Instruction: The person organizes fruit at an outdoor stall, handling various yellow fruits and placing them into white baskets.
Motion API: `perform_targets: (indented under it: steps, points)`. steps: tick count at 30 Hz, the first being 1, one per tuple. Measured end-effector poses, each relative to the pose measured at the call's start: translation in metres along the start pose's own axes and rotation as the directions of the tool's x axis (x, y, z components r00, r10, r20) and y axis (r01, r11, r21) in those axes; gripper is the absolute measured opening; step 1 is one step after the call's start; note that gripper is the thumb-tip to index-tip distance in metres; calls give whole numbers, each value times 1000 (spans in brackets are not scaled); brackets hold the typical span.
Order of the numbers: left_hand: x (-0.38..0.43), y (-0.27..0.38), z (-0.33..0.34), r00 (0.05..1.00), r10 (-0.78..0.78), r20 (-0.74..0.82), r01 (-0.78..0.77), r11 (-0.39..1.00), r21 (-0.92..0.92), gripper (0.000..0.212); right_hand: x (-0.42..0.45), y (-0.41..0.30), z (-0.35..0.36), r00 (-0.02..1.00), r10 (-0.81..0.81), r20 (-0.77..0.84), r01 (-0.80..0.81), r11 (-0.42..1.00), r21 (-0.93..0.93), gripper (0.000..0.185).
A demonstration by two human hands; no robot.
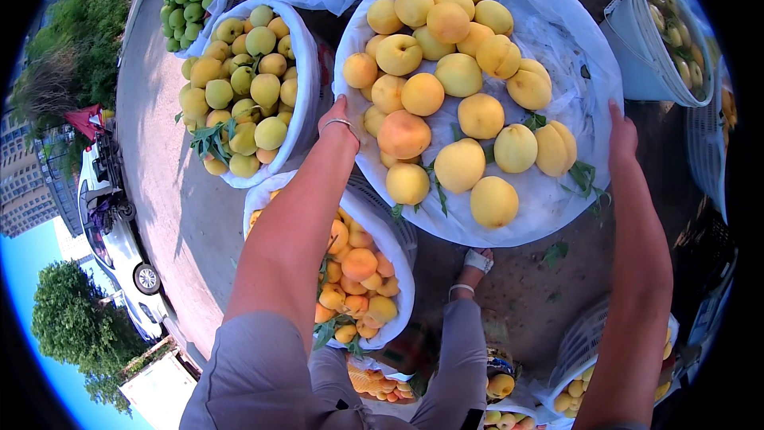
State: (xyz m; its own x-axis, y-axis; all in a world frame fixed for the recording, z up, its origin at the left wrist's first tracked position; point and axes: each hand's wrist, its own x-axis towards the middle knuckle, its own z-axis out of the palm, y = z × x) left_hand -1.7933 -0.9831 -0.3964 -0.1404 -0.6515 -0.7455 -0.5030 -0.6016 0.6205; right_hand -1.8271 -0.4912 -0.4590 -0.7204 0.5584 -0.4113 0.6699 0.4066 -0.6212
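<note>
Between my two hands is a wide round basket (pixel 561 42) lined with white plastic sheeting. My left hand (pixel 341 118) grips its left rim, and a bracelet circles that wrist. On the opposite rim is my right hand (pixel 622 131), its thumb over the edge and its fingers mostly hidden. Large yellow peaches (pixel 459 165) are heaped towards the basket's left and far side, while bare liner shows at the right. A few green leaves (pixel 582 179) lie among the fruit, some hanging over the near rim. The basket's underside is hidden.
Left of it stands a lined basket of greenish-yellow fruit (pixel 264 89); a basket of orange-yellow peaches (pixel 359 264) is below my left forearm. At the right is a white bucket (pixel 635 42) of fruit. My foot (pixel 477 261) is on the ground. A white car (pixel 113 239) stands beyond.
</note>
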Motion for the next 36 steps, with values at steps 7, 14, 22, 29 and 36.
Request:
perform_targets:
  steps: [7,14,22,29,36]
  points:
    - [26,4,-5,998,58,-29,-55,995,84,47,-20,-13,7,1000,5,-18,-6,1000,-18,63]
    - [28,10,-10,984,-37,173,-16,956,294,68,-9,1,9,985,-162,-60,162,987,-8,67]
    - [-29,42,-96,880,138,454,-359,820,447,57,-161,60,-54,948,-266,-174,259,964,-64,50]
    - [-64,37,-281,537,372,757,-843,252,475,26,-430,202,-114,970,241,-39,-231,957,176,30]
    - [-59,55,-441,776,342,530,-626,319,711,20,-548,143,-81,914,338,224,-399,848,350,22]
